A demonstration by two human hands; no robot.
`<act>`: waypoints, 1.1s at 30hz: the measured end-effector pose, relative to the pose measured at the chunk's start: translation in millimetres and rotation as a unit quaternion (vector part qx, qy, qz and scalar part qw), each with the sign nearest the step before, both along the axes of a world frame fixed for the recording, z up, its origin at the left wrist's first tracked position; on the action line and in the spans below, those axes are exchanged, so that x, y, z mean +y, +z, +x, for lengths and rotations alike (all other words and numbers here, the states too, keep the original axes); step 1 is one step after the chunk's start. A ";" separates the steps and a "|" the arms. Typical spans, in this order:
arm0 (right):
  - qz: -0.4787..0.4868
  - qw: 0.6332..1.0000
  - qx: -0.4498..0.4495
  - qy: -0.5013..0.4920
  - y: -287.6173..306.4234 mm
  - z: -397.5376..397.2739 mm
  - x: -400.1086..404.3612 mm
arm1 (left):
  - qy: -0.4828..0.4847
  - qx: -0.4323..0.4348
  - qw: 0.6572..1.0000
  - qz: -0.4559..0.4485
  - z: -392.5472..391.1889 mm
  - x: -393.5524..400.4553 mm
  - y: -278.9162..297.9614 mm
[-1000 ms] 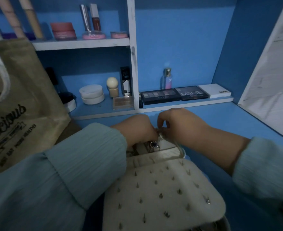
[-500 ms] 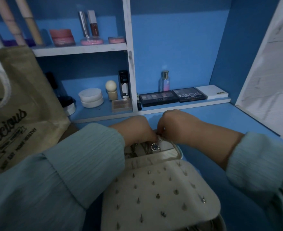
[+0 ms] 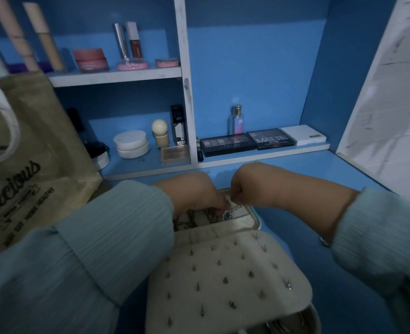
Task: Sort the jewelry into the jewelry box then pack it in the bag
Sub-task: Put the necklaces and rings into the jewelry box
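Both hands over the open cream jewelry box (image 3: 245,221) on the blue desk (image 3: 319,169).
Tan jute tote bag with black lettering (image 3: 30,169) stands at left, beside the box, not touching it. Box's cream padded earring panel (image 3: 223,278), studded with small earrings, lies nearest the camera. Left hand (image 3: 189,191) reaches fingers-down into the far compartment; its grip is hidden, can't tell. Right hand (image 3: 249,186) has fingers curled, pinching a thin silver chain (image 3: 235,207) above that compartment. Small round dark-stone pendant (image 3: 226,215) sits just beneath the hands.
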State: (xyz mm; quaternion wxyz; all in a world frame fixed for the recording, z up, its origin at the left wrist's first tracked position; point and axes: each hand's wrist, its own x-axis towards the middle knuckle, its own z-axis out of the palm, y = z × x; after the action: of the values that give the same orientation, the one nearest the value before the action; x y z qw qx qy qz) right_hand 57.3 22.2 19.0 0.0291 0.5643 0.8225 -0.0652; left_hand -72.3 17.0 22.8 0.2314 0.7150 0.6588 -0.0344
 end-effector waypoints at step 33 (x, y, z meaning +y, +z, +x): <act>-0.071 0.992 0.009 0.102 8.2 13.2 -31.7 | -0.116 0.037 0.992 -0.014 -6.3 -36.7 11.5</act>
State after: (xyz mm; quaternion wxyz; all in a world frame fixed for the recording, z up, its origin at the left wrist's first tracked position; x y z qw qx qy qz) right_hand 70.5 -9.5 27.2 0.0677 0.4729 0.8695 -0.1251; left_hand -78.5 -19.7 34.3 0.2115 0.7817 0.5786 -0.0970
